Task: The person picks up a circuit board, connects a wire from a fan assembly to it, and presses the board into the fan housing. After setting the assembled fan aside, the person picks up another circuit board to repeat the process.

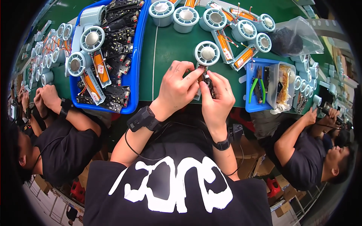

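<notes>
Directly in front of me lies a light blue handheld fan housing point(207, 53), its round head pointing away and its handle toward me. My left hand point(177, 87) is closed over the handle, fingertips pinched near where it joins the head. Between my hands a narrow black circuit board point(208, 83) sits along the handle. My right hand point(219, 96) grips that board with thumb and forefinger. Fingers cover most of the handle, so how far the board is seated cannot be seen.
A blue tray point(132, 90) on the left holds many black circuit boards point(118, 67) and some fan housings point(92, 38). More housings with orange batteries point(225, 47) lie beyond. At right are a small blue bin point(250, 107), green-handled pliers point(258, 90) and a plastic bag point(298, 37). Co-workers sit on both sides.
</notes>
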The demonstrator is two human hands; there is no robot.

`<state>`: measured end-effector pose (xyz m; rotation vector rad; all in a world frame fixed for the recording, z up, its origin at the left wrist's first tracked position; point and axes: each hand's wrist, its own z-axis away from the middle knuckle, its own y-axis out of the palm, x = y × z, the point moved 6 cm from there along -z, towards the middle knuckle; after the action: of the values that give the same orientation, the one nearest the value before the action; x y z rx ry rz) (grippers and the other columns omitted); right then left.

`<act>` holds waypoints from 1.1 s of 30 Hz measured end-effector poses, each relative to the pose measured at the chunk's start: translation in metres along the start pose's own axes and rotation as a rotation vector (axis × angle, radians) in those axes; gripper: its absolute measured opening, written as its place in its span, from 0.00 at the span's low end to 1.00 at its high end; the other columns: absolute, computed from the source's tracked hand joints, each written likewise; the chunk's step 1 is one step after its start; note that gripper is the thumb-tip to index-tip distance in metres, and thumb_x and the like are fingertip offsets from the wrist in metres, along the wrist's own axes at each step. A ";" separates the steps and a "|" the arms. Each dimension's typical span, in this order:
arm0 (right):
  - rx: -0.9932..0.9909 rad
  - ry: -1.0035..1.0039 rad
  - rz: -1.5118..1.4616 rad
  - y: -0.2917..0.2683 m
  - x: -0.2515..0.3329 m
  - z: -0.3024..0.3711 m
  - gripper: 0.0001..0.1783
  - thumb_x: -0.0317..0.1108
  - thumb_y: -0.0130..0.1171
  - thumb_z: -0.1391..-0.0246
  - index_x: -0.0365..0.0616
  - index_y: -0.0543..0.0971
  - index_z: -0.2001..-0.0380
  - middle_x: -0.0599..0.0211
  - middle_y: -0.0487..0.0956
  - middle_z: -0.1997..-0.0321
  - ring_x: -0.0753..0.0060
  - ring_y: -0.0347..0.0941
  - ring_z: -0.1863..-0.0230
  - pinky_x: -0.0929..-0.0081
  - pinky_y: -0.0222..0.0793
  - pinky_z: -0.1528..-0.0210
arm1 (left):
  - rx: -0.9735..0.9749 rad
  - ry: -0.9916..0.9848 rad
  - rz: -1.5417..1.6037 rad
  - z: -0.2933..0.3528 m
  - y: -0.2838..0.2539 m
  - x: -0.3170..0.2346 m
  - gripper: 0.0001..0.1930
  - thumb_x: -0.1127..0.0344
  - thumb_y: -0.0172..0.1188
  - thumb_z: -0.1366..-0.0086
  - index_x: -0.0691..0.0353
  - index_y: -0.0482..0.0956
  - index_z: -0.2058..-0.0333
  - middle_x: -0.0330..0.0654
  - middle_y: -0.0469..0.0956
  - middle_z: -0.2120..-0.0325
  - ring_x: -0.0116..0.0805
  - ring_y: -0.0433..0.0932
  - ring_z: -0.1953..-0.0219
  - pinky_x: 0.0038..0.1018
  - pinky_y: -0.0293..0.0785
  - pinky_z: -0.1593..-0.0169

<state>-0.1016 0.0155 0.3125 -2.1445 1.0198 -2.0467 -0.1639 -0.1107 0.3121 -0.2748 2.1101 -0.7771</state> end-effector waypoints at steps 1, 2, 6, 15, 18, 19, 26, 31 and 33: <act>-0.008 0.008 -0.003 0.000 0.000 0.000 0.17 0.19 0.66 0.45 0.34 0.82 0.51 0.60 0.80 0.52 0.75 0.79 0.58 0.77 0.78 0.56 | -0.004 0.001 0.002 0.002 0.001 0.000 0.16 0.79 0.62 0.46 0.65 0.83 0.56 0.47 0.77 0.60 0.45 0.81 0.62 0.34 0.80 0.63; -0.009 0.004 0.001 0.001 0.001 0.000 0.17 0.19 0.66 0.45 0.34 0.82 0.51 0.60 0.80 0.52 0.75 0.79 0.58 0.77 0.78 0.56 | -0.034 -0.050 0.095 0.005 0.001 0.002 0.16 0.80 0.61 0.45 0.66 0.83 0.56 0.48 0.78 0.59 0.45 0.81 0.62 0.35 0.80 0.62; -0.072 -0.042 0.048 0.005 0.006 -0.002 0.16 0.20 0.66 0.45 0.34 0.83 0.52 0.59 0.82 0.52 0.73 0.80 0.57 0.75 0.78 0.55 | -0.090 -0.177 0.322 0.008 -0.001 0.008 0.17 0.82 0.56 0.45 0.67 0.82 0.56 0.51 0.80 0.58 0.46 0.83 0.63 0.34 0.81 0.60; -0.217 -0.229 0.349 0.017 0.016 -0.001 0.17 0.23 0.67 0.47 0.37 0.84 0.52 0.57 0.83 0.53 0.58 0.80 0.57 0.66 0.77 0.53 | -0.092 -0.224 0.536 0.020 0.005 0.016 0.18 0.84 0.52 0.43 0.70 0.77 0.53 0.54 0.83 0.61 0.45 0.86 0.63 0.32 0.84 0.59; -0.222 -0.284 0.416 0.020 0.018 0.001 0.17 0.23 0.68 0.47 0.39 0.84 0.52 0.57 0.82 0.52 0.54 0.79 0.55 0.63 0.76 0.52 | -0.096 -0.251 0.615 0.021 0.007 0.019 0.17 0.84 0.51 0.42 0.70 0.75 0.53 0.54 0.83 0.62 0.45 0.87 0.61 0.32 0.84 0.58; -0.209 -0.310 0.441 0.021 0.018 0.001 0.17 0.23 0.66 0.46 0.37 0.83 0.52 0.56 0.82 0.51 0.53 0.78 0.54 0.62 0.76 0.52 | -0.091 -0.249 0.626 0.021 0.008 0.020 0.16 0.83 0.51 0.41 0.70 0.75 0.53 0.54 0.84 0.63 0.45 0.87 0.61 0.32 0.84 0.58; -0.214 -0.454 0.587 0.029 0.017 0.008 0.19 0.25 0.63 0.42 0.36 0.80 0.47 0.51 0.80 0.48 0.50 0.76 0.50 0.61 0.74 0.49 | -0.052 -0.255 0.651 0.020 0.007 0.022 0.18 0.85 0.49 0.42 0.72 0.75 0.53 0.52 0.85 0.63 0.40 0.88 0.60 0.29 0.83 0.55; -0.156 -0.256 0.517 0.035 0.002 0.005 0.26 0.30 0.61 0.39 0.31 0.72 0.40 0.50 0.79 0.46 0.48 0.74 0.46 0.56 0.72 0.46 | -0.081 -0.249 0.666 0.020 0.004 0.024 0.15 0.82 0.52 0.41 0.69 0.75 0.54 0.53 0.83 0.67 0.44 0.87 0.64 0.32 0.82 0.60; -0.094 -0.219 0.598 0.040 -0.001 -0.002 0.29 0.31 0.62 0.41 0.31 0.68 0.39 0.51 0.77 0.46 0.48 0.72 0.44 0.55 0.70 0.45 | -0.103 -0.244 0.672 0.020 0.003 0.024 0.14 0.81 0.53 0.40 0.68 0.75 0.55 0.53 0.83 0.68 0.46 0.86 0.66 0.33 0.82 0.62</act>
<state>-0.1205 -0.0149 0.2948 -1.7454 1.5088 -1.4815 -0.1630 -0.1277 0.2855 0.2701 1.8364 -0.2218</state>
